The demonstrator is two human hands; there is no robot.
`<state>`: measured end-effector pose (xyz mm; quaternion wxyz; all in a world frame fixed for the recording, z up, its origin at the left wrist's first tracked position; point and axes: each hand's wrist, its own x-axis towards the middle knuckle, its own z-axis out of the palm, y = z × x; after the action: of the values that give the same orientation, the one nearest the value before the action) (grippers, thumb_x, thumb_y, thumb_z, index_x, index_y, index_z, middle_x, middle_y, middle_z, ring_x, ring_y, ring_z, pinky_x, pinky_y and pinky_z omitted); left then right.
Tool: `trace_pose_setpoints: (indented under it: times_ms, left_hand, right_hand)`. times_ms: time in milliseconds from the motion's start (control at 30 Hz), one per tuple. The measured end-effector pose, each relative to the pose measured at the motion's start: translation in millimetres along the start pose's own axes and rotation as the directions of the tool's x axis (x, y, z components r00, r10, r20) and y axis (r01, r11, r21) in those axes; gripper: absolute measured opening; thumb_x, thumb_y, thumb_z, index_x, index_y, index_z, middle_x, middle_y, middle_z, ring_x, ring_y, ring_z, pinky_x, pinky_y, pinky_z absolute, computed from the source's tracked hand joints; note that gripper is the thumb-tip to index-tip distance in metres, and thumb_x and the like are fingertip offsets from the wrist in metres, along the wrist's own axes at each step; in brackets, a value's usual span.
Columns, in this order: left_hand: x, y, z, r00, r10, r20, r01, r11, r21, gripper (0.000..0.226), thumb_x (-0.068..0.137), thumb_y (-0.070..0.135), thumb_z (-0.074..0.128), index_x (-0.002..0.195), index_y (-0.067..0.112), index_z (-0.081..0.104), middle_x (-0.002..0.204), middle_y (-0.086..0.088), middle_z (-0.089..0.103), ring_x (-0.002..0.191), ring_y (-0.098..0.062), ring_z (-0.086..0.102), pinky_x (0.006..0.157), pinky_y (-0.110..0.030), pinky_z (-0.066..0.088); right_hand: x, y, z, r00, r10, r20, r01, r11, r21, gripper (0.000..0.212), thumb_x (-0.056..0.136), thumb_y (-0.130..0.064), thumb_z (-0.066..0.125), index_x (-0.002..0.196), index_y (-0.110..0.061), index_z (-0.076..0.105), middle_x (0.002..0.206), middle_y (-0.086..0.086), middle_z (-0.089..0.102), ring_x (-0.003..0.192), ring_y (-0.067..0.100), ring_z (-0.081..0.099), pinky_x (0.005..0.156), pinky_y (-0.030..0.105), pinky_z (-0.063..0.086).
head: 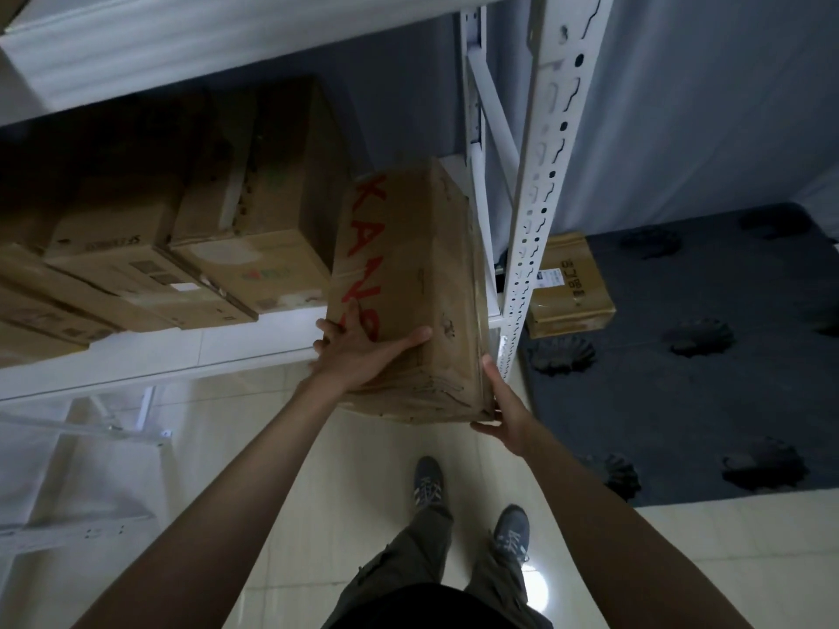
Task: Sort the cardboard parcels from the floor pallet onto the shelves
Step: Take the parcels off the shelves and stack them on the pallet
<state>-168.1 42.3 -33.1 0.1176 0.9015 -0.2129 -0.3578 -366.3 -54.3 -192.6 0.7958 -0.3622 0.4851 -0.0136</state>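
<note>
White metal shelf (pixel 136 351) already carries a row of stacked boxes (pixel 213 265) on the left. Next to them I've got the long parcel (pixel 417 283) half on the shelf, left hand (pixel 363 351) gripping its top, right hand (pixel 504 410) cupping the near corner. Dark pallet (pixel 708 356) sits far right.

Five cardboard parcels (pixel 411 283) — one pallet (pixel 708 356), two hands (pixel 358 351).
</note>
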Motion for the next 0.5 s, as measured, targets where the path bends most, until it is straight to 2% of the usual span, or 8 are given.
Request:
trace_pose_setpoints:
  times_ms: [67, 167, 267, 367, 500]
  left_hand:
    - [-8.2, -5.2, 5.8, 1.0, -0.011, -0.008, 0.011, 0.999, -0.036, 0.153, 0.031, 0.109, 0.045, 0.157, 0.042, -0.012, 0.168, -0.013, 0.001, 0.153, -0.043, 0.002, 0.121, -0.062, 0.013]
    - [-20.9, -12.3, 15.9, 1.0, 0.0, -0.03, -0.003, 0.996, -0.093, 0.148, 0.036, 0.107, 0.046, 0.159, 0.037, 0.005, 0.163, -0.005, 0.029, 0.152, -0.036, 0.017, 0.122, -0.058, 0.011]
    - [-36.8, -22.1, 26.0, 0.997, 0.056, -0.046, -0.067, 0.955, -0.29, 0.137, 0.041, 0.095, 0.069, 0.156, 0.036, 0.023, 0.152, 0.004, 0.047, 0.146, -0.029, 0.034, 0.122, -0.053, 0.021]
    - [-56.7, -34.9, 33.5, 0.995, 0.094, -0.021, -0.093, 0.893, -0.441, 0.133, 0.038, 0.082, 0.085, 0.152, 0.034, 0.034, 0.138, 0.01, 0.057, 0.135, -0.02, 0.05, 0.118, -0.043, 0.035]
    - [-80.0, -54.4, 42.4, 0.995, 0.096, 0.034, -0.072, 0.902, -0.425, 0.128, 0.045, 0.08, 0.084, 0.153, 0.037, 0.03, 0.144, 0.006, 0.054, 0.136, -0.022, 0.047, 0.117, -0.049, 0.034]
  right_hand:
    - [-10.0, -0.1, -11.6, 1.0, 0.0, -0.011, 0.0, 1.0, -0.031, 0.076, 0.069, -0.089, 0.056, 0.122, -0.035, 0.061, 0.115, -0.003, 0.071, 0.111, 0.022, 0.066, 0.103, 0.05, 0.051]
    - [-26.2, 3.5, -28.7, 1.0, 0.012, -0.009, -0.013, 0.998, -0.06, 0.073, 0.066, -0.088, 0.062, 0.115, -0.034, 0.066, 0.109, -0.003, 0.076, 0.108, 0.022, 0.069, 0.098, 0.049, 0.055]
    - [-45.3, 11.8, -45.3, 0.999, 0.021, 0.032, -0.019, 0.998, -0.063, 0.062, 0.071, -0.082, 0.067, 0.113, -0.036, 0.068, 0.101, -0.007, 0.079, 0.106, 0.022, 0.071, 0.094, 0.051, 0.058]
    - [-62.9, 24.4, -57.0, 0.997, 0.022, 0.069, -0.017, 0.998, -0.067, 0.07, 0.075, -0.075, 0.071, 0.127, -0.028, 0.066, 0.11, -0.001, 0.077, 0.108, 0.023, 0.071, 0.09, 0.052, 0.059]
    - [-90.1, 43.1, -58.7, 0.999, 0.032, 0.01, -0.031, 0.998, -0.063, 0.1, 0.069, -0.072, 0.078, 0.144, -0.015, 0.044, 0.138, 0.009, 0.059, 0.12, 0.029, 0.063, 0.086, 0.052, 0.061]
